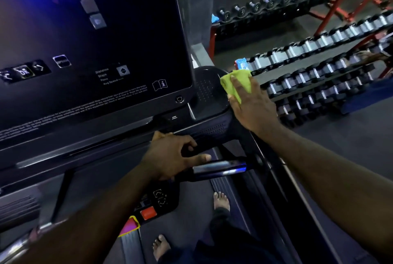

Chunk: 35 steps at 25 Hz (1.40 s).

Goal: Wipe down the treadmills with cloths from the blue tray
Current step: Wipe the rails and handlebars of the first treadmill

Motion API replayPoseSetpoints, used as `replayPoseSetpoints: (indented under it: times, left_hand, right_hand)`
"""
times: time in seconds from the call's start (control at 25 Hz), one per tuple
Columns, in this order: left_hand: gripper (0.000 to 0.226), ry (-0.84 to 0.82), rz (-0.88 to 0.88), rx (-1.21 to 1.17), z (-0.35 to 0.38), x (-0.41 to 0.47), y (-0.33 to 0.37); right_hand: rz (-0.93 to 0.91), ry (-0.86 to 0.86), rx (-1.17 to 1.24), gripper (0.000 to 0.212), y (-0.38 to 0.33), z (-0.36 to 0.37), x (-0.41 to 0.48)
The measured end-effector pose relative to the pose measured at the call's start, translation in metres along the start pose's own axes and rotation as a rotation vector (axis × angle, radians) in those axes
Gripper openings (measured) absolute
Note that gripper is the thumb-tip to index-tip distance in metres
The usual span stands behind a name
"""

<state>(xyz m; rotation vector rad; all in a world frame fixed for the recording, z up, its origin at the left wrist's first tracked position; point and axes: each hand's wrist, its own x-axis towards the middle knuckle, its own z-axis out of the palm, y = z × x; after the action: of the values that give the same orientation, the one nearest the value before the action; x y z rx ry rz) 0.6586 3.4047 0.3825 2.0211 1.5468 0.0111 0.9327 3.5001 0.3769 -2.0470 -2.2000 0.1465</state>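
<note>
Hands [170, 157] [253, 104] on treadmill [209, 102], dumbbell racks [308, 76] beside

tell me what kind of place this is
Most likely a gym: a treadmill with a big screen, long racks of dumbbells beside it, and red steel frames behind. The right hand presses a green cloth on the treadmill; the left hand grips the handlebar.

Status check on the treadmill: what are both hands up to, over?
Right hand flat, pressing green cloth on console's right side. Left hand gripping front handle. Nothing blocking the wipe.
</note>
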Motion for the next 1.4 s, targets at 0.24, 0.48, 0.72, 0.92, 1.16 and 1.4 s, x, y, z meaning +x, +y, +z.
replayPoseSetpoints:
  times: [0.24,0.48,0.72,0.92,1.16,1.4]
  left_hand:
    - [0.085,0.032,-0.017,0.008,0.0,-0.001,0.004]
    - [0.081,0.044,-0.022,-0.001,0.001,-0.003,0.003]
    - [0.065,0.079,-0.032,-0.047,0.001,-0.001,0.0]
    - [0.059,0.075,-0.027,-0.055,-0.001,-0.006,0.001]
    - [0.051,0.083,0.033,-0.022,-0.001,-0.006,-0.003]
    - [0.059,0.03,0.068,0.106,-0.01,-0.01,0.007]
  right_hand:
    - [0.047,0.194,0.297,0.052,-0.008,-0.014,0.038]
    - [-0.317,0.065,0.017,0.056,-0.053,-0.011,0.005]
    - [-0.484,0.025,-0.001,0.075,-0.105,0.011,0.083]
    - [-0.406,0.086,0.128,0.063,-0.107,0.003,0.046]
    - [-0.458,0.029,-0.004,0.05,-0.066,0.01,0.018]
    - [-0.362,-0.087,0.095,0.077,-0.115,0.008,0.064]
